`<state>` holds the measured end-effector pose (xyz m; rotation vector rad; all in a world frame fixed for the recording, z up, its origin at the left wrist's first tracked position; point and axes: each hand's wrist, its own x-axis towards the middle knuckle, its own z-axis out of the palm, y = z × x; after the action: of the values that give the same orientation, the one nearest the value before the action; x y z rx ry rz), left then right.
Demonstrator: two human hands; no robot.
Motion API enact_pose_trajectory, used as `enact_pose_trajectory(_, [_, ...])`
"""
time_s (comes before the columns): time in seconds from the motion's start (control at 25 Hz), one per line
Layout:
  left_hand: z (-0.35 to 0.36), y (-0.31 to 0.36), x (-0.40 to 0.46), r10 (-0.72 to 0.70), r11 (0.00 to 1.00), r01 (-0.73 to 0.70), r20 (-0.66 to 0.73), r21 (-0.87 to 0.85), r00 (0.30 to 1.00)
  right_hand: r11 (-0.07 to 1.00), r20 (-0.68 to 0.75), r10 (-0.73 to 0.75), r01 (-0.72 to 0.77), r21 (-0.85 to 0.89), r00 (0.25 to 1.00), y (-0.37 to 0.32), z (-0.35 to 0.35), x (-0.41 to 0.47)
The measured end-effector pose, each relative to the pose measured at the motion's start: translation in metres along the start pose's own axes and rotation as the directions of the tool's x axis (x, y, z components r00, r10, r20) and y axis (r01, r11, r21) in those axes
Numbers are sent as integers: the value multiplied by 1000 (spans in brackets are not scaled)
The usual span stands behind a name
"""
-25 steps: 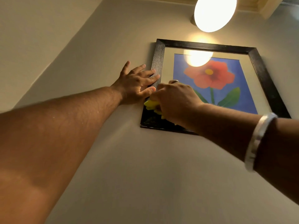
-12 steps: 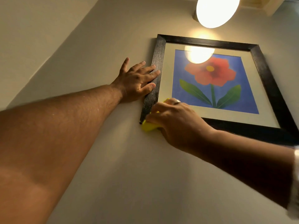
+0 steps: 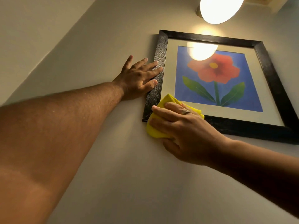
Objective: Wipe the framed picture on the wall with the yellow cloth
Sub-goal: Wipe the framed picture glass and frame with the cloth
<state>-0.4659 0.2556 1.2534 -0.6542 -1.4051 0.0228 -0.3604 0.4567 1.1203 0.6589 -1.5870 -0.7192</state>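
1. Change since the earlier frame: the right hand [image 3: 182,131] and the yellow cloth [image 3: 156,131] now sit at the frame's lower left corner, more of the cloth showing above and below the fingers than half a second ago; the left hand [image 3: 139,78] keeps its place on the left rail.
2. Framed picture [image 3: 216,78]: one. Black wooden frame hung flat on the wall [image 3: 113,159], seen from below. Holds a cream mat and, inside it, one print: a red flower with a yellow centre, a green stem and two green leaves on a blue ground.
3. Yellow cloth: one, bunched. It lies against the lower left corner of the frame, covering the corner joint; its lower part hangs past the bottom rail onto the wall.
4. Lamp [image 3: 221,8]: one, round, lit, above the frame. One bright reflection of it shows on the glass over the top of the flower.
5. Ring [image 3: 185,112]: one, silver-coloured, on a finger of the right hand.
6. Left hand: one, arm stretched up, palm flat to the wall, fingers spread open and gripping nothing; the fingertips rest on the left rail.
7. Right hand: one, arm reaching up from lower right, fingers extended and close together, pressing the cloth flat to the frame; the thumb lies under the cloth's lower edge.
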Motion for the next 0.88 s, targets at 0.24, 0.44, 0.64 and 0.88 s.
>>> enact_pose_trajectory(0.24, [-1,4,-2,-22,999,23,19,-38,1000,996,145,76,-70,-46,987,-7,4,51])
enact_pose_trajectory(0.44, [-2,6,-5,-6,999,7,43,-32,999,994,164,-47,62,-88,985,17,4,3])
enact_pose_trajectory(0.64, [-6,1,-4,-57,998,59,57,-25,997,993,215,17,9,-122,976,7,6,48])
enact_pose_trajectory(0.88, [-4,4,-5,-69,997,71,38,-36,997,987,176,-18,45,-151,984,34,0,-2])
